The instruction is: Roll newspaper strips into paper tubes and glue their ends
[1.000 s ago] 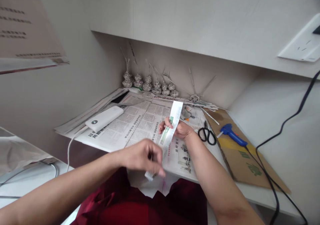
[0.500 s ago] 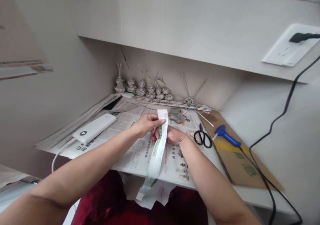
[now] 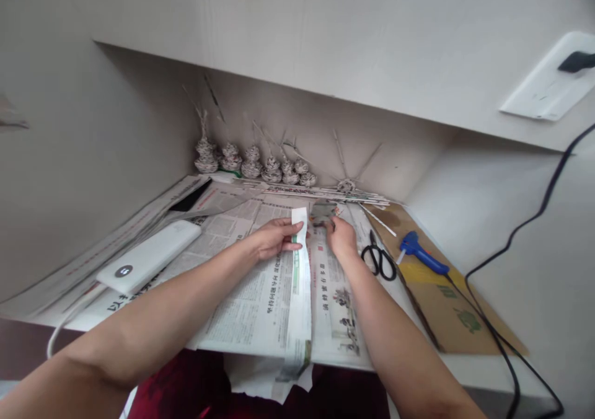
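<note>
My left hand (image 3: 276, 238) pinches the upper end of a long strip of newspaper (image 3: 302, 289) between thumb and fingers. The strip is pale with a green printed band, and its lower end hangs past the table's front edge. To the right, my right hand (image 3: 341, 236) is apart from the strip, its fingers curled together beside a dark printed picture (image 3: 323, 213) on the newspaper sheets (image 3: 251, 282). Whatever its fingertips may hold is too small and blurred to make out. Nearest to that hand lie black-handled scissors (image 3: 379, 261).
At right, a blue glue gun (image 3: 423, 253) rests on cardboard (image 3: 460, 307), its black cord trailing rightward. A white power bank (image 3: 149, 258) lies left. Woven gourd shapes (image 3: 251, 163) line the back wall, with rolled paper sticks (image 3: 316, 193) before them. An overhanging panel (image 3: 297, 47) limits height.
My right hand has moved away from the strip, to the right and forward. The strip hangs straighter in my left hand. The view has shifted slightly.
</note>
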Motion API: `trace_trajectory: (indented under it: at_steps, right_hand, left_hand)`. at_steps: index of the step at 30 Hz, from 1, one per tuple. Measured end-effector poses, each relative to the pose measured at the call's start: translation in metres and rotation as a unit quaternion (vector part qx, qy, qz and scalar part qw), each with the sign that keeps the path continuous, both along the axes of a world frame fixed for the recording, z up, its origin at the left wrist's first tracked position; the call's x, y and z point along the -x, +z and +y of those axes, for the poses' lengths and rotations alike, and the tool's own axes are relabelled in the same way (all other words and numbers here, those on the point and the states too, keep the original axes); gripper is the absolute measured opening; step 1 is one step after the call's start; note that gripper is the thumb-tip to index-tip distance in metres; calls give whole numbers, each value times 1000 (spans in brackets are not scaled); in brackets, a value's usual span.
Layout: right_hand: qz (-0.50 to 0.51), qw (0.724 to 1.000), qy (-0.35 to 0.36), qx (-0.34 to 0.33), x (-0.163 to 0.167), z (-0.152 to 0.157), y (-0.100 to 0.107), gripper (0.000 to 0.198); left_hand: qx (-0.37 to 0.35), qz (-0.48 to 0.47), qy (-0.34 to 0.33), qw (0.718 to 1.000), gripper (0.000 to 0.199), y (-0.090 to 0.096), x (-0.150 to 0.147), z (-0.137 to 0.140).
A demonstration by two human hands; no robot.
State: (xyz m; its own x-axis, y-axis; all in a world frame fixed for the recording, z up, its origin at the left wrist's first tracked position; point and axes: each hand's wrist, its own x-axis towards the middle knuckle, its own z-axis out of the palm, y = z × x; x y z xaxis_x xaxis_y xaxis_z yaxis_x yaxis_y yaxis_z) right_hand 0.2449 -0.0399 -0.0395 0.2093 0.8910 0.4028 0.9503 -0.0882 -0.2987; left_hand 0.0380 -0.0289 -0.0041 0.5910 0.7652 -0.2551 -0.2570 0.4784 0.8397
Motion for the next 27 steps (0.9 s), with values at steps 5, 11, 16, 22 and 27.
trace_trajectory:
  at_steps: [5,11,16,22,27]
  right_hand:
    - [-7,998,-66,1,2,1,-1,42]
    - [54,995,-81,3,4,-1,1,49]
    - [149,982,-83,-78,-4,3,-1,44]
    - [202,965,-72,-153,-15,9,0,40]
    - [226,951,39,-208,-4,7,2,50]
  left_hand:
    - [-18,-4,-93,995,22,-8,1,-9]
    - [-33,-2,-111,993,24,-9,1,-12]
    - [-37,4,-96,995,20,-11,3,-7]
    - [-57,17,-111,992,25,-14,3,-3]
    - [-73,18,-140,987,29,-16,1,-6]
